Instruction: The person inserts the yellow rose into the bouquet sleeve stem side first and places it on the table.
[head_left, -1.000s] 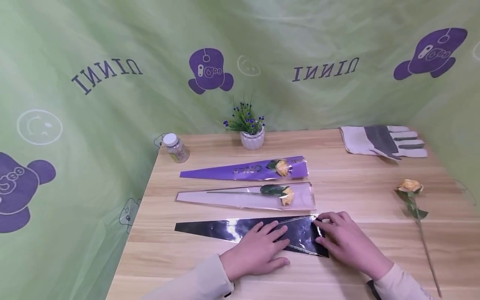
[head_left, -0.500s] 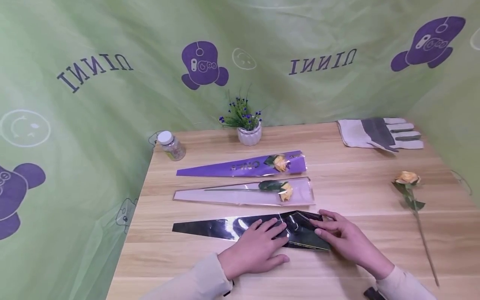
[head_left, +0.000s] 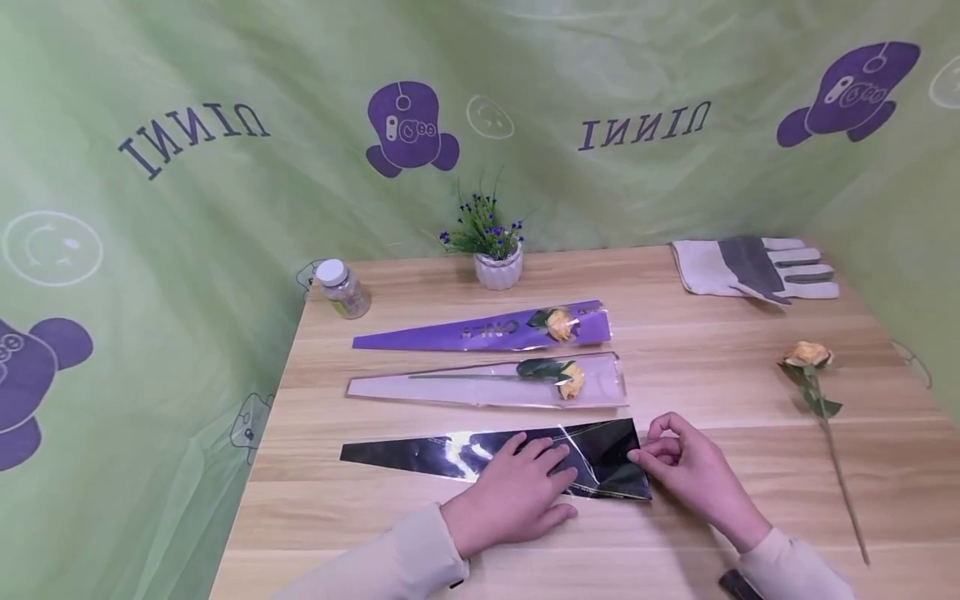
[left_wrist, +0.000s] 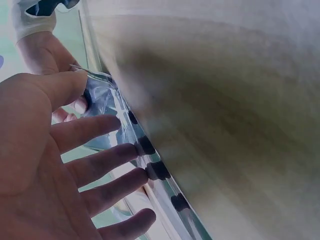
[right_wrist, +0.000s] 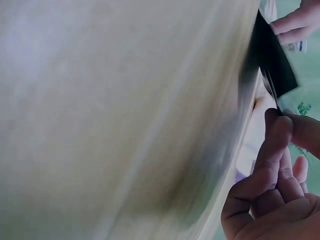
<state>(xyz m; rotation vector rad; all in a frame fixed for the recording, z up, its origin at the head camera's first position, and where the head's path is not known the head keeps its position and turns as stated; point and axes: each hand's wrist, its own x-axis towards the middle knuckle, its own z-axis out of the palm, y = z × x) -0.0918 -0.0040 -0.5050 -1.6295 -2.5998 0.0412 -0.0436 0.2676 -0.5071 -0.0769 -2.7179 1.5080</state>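
A black, glossy flower sleeve (head_left: 450, 454) lies on the table, its wide end to the right. My left hand (head_left: 513, 500) rests on its middle with fingers spread straight, and the left wrist view shows these fingertips touching the glossy film (left_wrist: 102, 100). At the wide end my right hand (head_left: 697, 471) pinches the edge between thumb and index finger. In the right wrist view the black sleeve corner (right_wrist: 275, 60) stands raised off the table, just beyond the pinching fingertips (right_wrist: 280, 127). Beyond it lie a pale pink sleeve (head_left: 450, 392) and a purple sleeve (head_left: 420, 337), each with a yellow rose.
A loose yellow rose (head_left: 810, 354) with a long stem lies at the right. Along the back stand a lidded jar (head_left: 345, 292) and a white flower pot (head_left: 499, 271), with a grey-white glove (head_left: 753, 268) at the back right. Green printed cloth (head_left: 525, 67) hangs behind.
My right hand has lifted and creased the sleeve's wide end, then shifted to a thumb-and-finger pinch on its edge. The end lies flatter now. My left hand has stayed in place.
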